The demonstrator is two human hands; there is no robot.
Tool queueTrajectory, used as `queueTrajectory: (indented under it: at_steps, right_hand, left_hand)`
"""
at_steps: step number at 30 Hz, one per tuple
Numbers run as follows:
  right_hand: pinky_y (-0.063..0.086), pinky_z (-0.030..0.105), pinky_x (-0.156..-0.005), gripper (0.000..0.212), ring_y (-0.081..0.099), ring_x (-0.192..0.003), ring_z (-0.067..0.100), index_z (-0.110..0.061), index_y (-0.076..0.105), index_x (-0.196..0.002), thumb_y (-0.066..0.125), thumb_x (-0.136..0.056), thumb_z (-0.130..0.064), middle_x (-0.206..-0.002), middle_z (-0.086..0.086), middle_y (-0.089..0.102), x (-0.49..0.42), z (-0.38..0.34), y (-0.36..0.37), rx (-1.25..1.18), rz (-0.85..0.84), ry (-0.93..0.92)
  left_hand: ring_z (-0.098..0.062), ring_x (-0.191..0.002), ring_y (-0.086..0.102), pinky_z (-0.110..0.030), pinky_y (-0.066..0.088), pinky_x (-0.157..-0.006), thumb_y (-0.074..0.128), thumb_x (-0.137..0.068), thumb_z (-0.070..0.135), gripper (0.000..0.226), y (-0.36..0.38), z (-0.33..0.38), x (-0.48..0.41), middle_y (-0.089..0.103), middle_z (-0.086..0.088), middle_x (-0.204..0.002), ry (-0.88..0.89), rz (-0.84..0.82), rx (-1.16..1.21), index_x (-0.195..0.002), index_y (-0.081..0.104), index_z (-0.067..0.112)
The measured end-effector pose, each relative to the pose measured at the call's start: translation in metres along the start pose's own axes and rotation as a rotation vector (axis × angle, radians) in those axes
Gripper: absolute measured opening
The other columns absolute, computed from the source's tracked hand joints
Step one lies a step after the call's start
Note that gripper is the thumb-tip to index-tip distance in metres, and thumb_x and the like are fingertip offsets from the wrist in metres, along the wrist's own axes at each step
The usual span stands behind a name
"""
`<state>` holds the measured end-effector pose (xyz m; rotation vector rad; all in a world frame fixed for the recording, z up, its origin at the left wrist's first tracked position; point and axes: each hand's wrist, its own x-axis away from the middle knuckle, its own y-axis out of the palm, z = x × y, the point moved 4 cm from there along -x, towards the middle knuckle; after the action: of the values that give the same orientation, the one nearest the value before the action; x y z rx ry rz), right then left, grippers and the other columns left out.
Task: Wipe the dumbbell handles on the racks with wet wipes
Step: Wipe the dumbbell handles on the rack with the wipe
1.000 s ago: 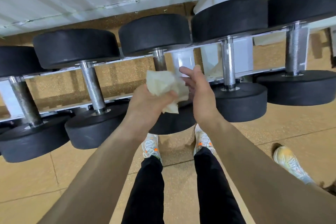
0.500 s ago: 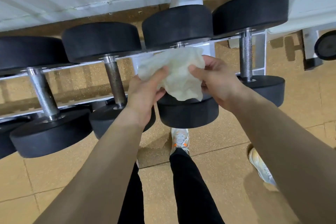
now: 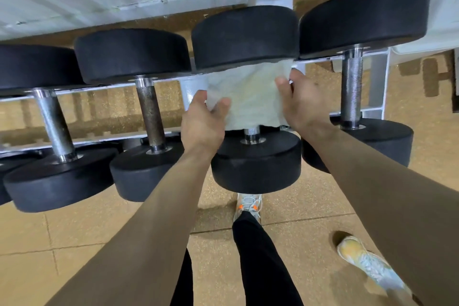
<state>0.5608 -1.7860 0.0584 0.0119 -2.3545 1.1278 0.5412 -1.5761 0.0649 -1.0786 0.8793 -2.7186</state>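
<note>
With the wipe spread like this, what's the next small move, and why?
Probably wrap the wet wipe round the dumbbell handle. The left hand and right hand each pinch a side edge, and the wipe lies spread over the handle, not yet wrapped.

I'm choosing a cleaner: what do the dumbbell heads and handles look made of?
Round black dumbbell heads: matte, no glare, likely rubber. Silver far-right handle: shiny, knurled, probably chromed steel. Brownish handle left of the white wipe: dull, perhaps tarnished steel.

Handle point(image 3: 252, 132) largely behind wipe point(image 3: 248, 99)
</note>
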Motion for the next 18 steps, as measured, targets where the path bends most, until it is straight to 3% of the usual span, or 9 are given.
queueTrajectory:
  at_steps: [2, 4, 5, 8, 10, 13, 16, 18]
  right_hand:
    - [0.047, 0.04, -0.083, 0.034, 0.06, -0.099, 0.035, -0.012, 0.049, -0.127, 0.039, -0.106, -0.038, -0.102, 0.014, 0.065, -0.001, 0.006, 0.004, -0.018, -0.044, 0.092]
    - [0.043, 0.037, -0.099, 0.043, 0.054, -0.12, 0.034, -0.01, 0.04, -0.143, 0.046, -0.105, -0.028, -0.134, 0.017, 0.053, 0.005, 0.007, 0.003, -0.12, -0.034, 0.203]
    - [0.04, 0.035, -0.101, 0.044, 0.051, -0.122, 0.034, -0.006, 0.039, -0.143, 0.049, -0.102, -0.02, -0.14, 0.018, 0.046, 0.011, 0.006, -0.002, -0.144, 0.042, 0.214]
    - [0.041, 0.029, -0.094, 0.038, 0.05, -0.109, 0.027, -0.002, 0.048, -0.129, 0.057, -0.093, -0.006, -0.131, 0.013, 0.044, 0.034, -0.01, -0.017, -0.193, 0.281, 0.077]
    - [0.04, 0.022, -0.088, 0.04, 0.048, -0.105, 0.017, -0.007, 0.049, -0.131, 0.061, -0.095, -0.017, -0.129, 0.005, 0.043, 0.038, -0.02, -0.009, -0.266, 0.143, 0.093]
    - [0.047, 0.024, -0.081, 0.056, 0.057, -0.104, 0.015, -0.015, 0.044, -0.14, 0.066, -0.093, -0.036, -0.124, -0.003, 0.055, 0.031, -0.033, 0.025, -0.436, -0.242, 0.276]
    - [0.058, 0.035, -0.075, 0.029, 0.07, -0.093, 0.022, -0.018, 0.06, -0.108, 0.07, -0.09, -0.038, -0.101, 0.0, 0.07, 0.015, -0.041, 0.053, -0.562, -0.374, 0.321]
    - [0.057, 0.031, -0.061, 0.016, 0.072, -0.075, 0.02, -0.016, 0.065, -0.094, 0.074, -0.09, -0.029, -0.081, 0.001, 0.072, 0.004, -0.044, 0.061, -0.694, -0.401, 0.341]
  left_hand:
    - [-0.02, -0.095, 0.063, -0.031, 0.049, -0.081, 0.065, -0.093, 0.046, 0.045, 0.011, -0.004, 0.003, 0.064, 0.006, -0.098, -0.087, -0.099, -0.025, -0.127, 0.051, 0.019]
    - [-0.02, -0.101, 0.061, -0.029, 0.045, -0.083, 0.066, -0.093, 0.043, 0.049, 0.016, -0.004, 0.009, 0.063, 0.005, -0.106, -0.113, -0.103, -0.027, -0.132, 0.046, 0.02]
    - [-0.019, -0.105, 0.06, -0.03, 0.046, -0.087, 0.067, -0.093, 0.042, 0.052, 0.016, -0.003, 0.012, 0.063, 0.005, -0.112, -0.113, -0.055, -0.026, -0.135, 0.044, 0.02]
    - [-0.018, -0.116, 0.057, -0.035, 0.047, -0.097, 0.065, -0.094, 0.033, 0.043, 0.012, 0.001, 0.023, 0.059, 0.006, -0.126, -0.095, 0.163, 0.058, -0.133, 0.048, 0.022]
    - [-0.018, -0.112, 0.057, -0.035, 0.046, -0.098, 0.06, -0.095, 0.024, 0.027, 0.016, 0.0, 0.033, 0.06, 0.006, -0.12, -0.088, 0.263, 0.174, -0.122, 0.053, 0.023]
    - [-0.018, -0.108, 0.058, -0.029, 0.042, -0.09, 0.054, -0.096, 0.021, 0.014, 0.025, -0.003, 0.045, 0.061, 0.007, -0.114, -0.108, 0.333, 0.25, -0.108, 0.051, 0.028]
    - [-0.016, -0.104, 0.058, -0.028, 0.042, -0.085, 0.051, -0.099, 0.028, 0.009, 0.029, -0.005, 0.045, 0.06, 0.01, -0.113, -0.099, 0.38, 0.241, -0.107, 0.052, 0.029]
    - [-0.015, -0.101, 0.058, -0.028, 0.042, -0.083, 0.05, -0.1, 0.029, 0.009, 0.029, -0.006, 0.044, 0.061, 0.009, -0.112, -0.083, 0.38, 0.237, -0.107, 0.053, 0.027]
